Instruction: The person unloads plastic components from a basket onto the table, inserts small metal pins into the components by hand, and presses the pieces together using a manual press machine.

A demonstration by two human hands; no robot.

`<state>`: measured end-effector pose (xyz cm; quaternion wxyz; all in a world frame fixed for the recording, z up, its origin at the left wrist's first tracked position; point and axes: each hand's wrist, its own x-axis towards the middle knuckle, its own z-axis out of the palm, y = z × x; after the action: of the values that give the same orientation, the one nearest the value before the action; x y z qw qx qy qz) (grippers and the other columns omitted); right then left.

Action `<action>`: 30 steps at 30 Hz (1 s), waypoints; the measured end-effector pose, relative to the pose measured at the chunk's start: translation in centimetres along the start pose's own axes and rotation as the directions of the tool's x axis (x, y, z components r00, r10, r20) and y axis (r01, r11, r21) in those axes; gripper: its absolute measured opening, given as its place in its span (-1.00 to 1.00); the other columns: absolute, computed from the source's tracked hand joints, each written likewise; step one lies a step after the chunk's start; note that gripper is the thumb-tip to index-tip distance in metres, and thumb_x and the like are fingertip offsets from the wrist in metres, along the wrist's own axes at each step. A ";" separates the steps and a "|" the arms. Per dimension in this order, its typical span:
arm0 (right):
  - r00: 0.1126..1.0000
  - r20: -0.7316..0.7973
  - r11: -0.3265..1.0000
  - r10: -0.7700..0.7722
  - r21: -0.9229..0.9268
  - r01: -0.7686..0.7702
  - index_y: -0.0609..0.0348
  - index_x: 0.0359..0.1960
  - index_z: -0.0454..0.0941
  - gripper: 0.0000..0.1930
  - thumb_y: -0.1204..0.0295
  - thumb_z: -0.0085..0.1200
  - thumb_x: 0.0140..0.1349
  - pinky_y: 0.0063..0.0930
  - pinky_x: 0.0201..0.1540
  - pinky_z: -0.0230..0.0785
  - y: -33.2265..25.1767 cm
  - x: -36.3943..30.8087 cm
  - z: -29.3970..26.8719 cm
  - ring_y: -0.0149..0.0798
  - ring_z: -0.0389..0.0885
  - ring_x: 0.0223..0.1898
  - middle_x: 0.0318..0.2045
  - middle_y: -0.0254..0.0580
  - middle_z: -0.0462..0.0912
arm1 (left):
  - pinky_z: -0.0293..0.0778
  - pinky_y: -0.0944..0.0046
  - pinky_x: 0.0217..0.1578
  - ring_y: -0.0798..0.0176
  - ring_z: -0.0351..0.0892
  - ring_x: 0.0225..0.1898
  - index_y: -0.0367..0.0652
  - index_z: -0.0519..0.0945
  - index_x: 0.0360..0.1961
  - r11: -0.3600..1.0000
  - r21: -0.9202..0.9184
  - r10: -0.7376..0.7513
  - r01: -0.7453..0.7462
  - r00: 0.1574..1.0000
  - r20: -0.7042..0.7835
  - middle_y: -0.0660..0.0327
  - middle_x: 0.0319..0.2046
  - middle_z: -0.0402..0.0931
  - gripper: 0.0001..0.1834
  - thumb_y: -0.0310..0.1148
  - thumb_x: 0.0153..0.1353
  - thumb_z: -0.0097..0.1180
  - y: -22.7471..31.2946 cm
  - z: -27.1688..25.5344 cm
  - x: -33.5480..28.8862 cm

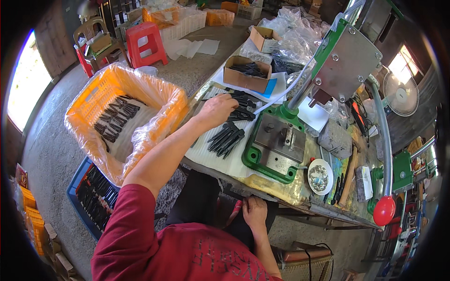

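Note:
My left hand (218, 110) is closed, fingers pinched together, over black narrow tool parts on a white foam sheet (199, 151). Whatever is in its fingers is too small to make out. Just below it lies a fanned pile of black parts (226, 139), with more black parts (243, 111) to its right. My right hand (254, 211) rests on my thigh with its fingers curled; a pinkish-red strip (234, 213) shows beside the fingertips, and I cannot tell if they grip it. A green hand press (253, 157) with a steel block (280, 138) stands right of the parts.
At left stands an orange, plastic-lined crate (164, 124) holding rows of black parts; a blue crate (75, 194) sits below it. A cardboard box (246, 79) is at the table's back. Right of the press are a white bowl (320, 177) and a red-knobbed lever (384, 210).

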<state>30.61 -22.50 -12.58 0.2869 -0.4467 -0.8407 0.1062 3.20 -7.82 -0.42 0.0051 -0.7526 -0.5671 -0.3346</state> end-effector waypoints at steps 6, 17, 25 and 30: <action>0.999 -0.038 0.999 -0.029 0.027 0.030 0.19 -0.61 0.39 -0.92 0.46 0.00 -0.11 -0.28 -0.47 0.21 -0.1 0.1 0.0 -0.08 0.40 -0.55 -0.64 -0.12 0.43 | 0.28 0.21 -0.20 0.11 0.28 -0.16 -0.14 0.45 -0.38 0.977 0.202 0.029 -0.072 0.978 0.206 0.15 -0.33 0.31 -0.85 -0.40 -0.04 -0.02 0.3 1.5 1.9; 1.000 -0.023 1.000 -0.015 0.009 0.015 0.19 -0.59 0.40 -0.93 0.47 -0.01 -0.11 -0.29 -0.45 0.22 0.2 -0.1 0.2 -0.08 0.42 -0.53 -0.61 -0.12 0.45 | 0.26 0.19 -0.20 0.10 0.30 -0.19 -0.20 0.40 -0.41 0.987 0.162 -0.001 -0.013 0.997 0.083 0.13 -0.35 0.33 -0.88 -0.51 -0.05 -0.09 0.3 1.8 2.0; 0.995 -0.098 0.989 -0.013 0.144 0.027 0.18 -0.59 0.40 -0.92 0.46 0.01 -0.11 -0.28 -0.44 0.24 0.5 -0.4 -0.2 -0.07 0.42 -0.55 -0.62 -0.11 0.45 | 0.33 0.41 -0.46 0.38 0.41 -0.51 -0.30 0.38 -0.42 0.860 -0.432 -0.238 0.273 0.962 0.134 0.19 -0.57 0.41 -0.88 -0.46 0.05 -0.16 3.9 -2.9 -1.3; 0.963 -0.123 0.816 0.239 0.564 -0.130 0.26 -0.40 0.42 -0.87 0.51 0.01 -0.01 -0.54 -0.46 0.27 -0.8 -0.7 -2.3 -0.31 0.43 -0.55 -0.56 -0.18 0.47 | 0.34 0.46 -0.38 0.48 0.37 -0.45 -0.27 0.42 -0.19 0.557 -0.733 -0.143 0.391 0.914 0.379 0.29 -0.48 0.44 -0.77 -0.50 0.08 -0.09 10.5 -3.6 -8.3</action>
<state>31.68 -23.73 -10.66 0.4696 -0.4329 -0.6959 0.3282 9.25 -20.04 2.03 -0.4607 -0.6179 -0.4610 -0.4399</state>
